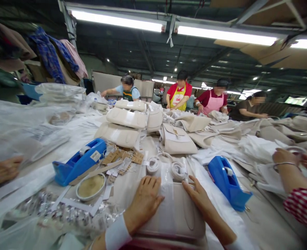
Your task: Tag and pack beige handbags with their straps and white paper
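In front of me lies a beige handbag, with a translucent white wrap down its middle. Two coiled straps, bundled in clear film, rest at its far edge. My left hand lies flat on the bag's left side, its fingers stretched forward. On the right edge, my right hand touches the bag with thumb and fingers apart. Neither hand grips anything. A blue tape dispenser stands to the left, and another blue tape dispenser to the right.
Cardboard tags and a round dish lie on the left. Stacked beige bags rise ahead, beside a flap bag. Plastic sleeves cover the far left. A co-worker's hand works at right; several people stand across the table.
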Demonstrator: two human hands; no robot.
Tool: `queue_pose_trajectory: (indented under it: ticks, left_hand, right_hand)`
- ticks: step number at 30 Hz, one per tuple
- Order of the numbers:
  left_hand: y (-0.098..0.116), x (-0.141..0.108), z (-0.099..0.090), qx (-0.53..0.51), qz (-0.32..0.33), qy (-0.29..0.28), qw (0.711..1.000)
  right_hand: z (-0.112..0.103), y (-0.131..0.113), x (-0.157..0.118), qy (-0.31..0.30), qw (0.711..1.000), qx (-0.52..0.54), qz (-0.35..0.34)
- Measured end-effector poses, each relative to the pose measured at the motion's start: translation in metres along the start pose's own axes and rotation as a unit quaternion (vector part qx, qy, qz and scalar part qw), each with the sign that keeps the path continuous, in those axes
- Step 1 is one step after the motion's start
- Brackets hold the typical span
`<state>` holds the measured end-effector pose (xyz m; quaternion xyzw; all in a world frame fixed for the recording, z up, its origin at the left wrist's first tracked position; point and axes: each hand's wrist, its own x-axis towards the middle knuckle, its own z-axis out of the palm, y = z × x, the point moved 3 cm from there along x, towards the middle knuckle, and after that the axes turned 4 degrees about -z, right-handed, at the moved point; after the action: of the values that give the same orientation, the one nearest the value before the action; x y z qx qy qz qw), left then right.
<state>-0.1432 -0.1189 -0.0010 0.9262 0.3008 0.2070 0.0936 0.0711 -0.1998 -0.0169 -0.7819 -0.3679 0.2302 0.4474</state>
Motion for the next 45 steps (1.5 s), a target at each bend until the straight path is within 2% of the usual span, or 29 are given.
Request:
queue_pose_trajectory:
  ticks: [10,15,18,22,26,29,35,39,42,45]
  left_hand:
    - [-0.017,-0.042,-0.015,0.028,0.001,-0.035,0.999]
    - [-0.021,-0.041,-0.015,0.037,0.015,-0.032,0.999]
    - [-0.022,-0.033,-0.018,0.016,-0.002,-0.054,0.998]
    - [-0.014,-0.008,-0.032,-0.026,-0.037,-0.092,0.995]
    - [-0.004,0.033,-0.047,-0.051,-0.037,-0.071,0.995]
    - [0.002,0.068,-0.047,-0.037,-0.026,-0.056,0.997]
    - [0.011,0.128,-0.02,-0.022,-0.001,-0.08,0.997]
    - [0.017,0.158,0.0,-0.045,-0.019,-0.102,0.994]
    - [0.02,0.171,0.014,-0.068,-0.012,-0.112,0.991]
    - [0.021,0.171,0.028,-0.14,0.042,-0.121,0.982]
  right_hand:
    - [0.019,-0.004,-0.044,-0.047,0.993,0.096,-0.046]
    - [0.016,0.001,-0.044,-0.054,0.991,0.12,0.011]
    - [0.014,0.001,-0.04,-0.068,0.987,0.139,0.034]
    - [0.012,0.001,-0.034,-0.089,0.981,0.166,0.037]
    - [0.013,0.002,-0.023,-0.09,0.974,0.204,0.039]
    - [0.016,0.003,-0.016,-0.096,0.971,0.215,0.053]
    - [0.021,0.013,-0.005,-0.11,0.967,0.223,0.05]
    - [0.022,0.015,0.0,-0.115,0.968,0.217,0.057]
    - [0.018,0.01,-0.005,-0.116,0.968,0.214,0.062]
    - [0.009,0.013,-0.022,-0.104,0.97,0.206,0.077]
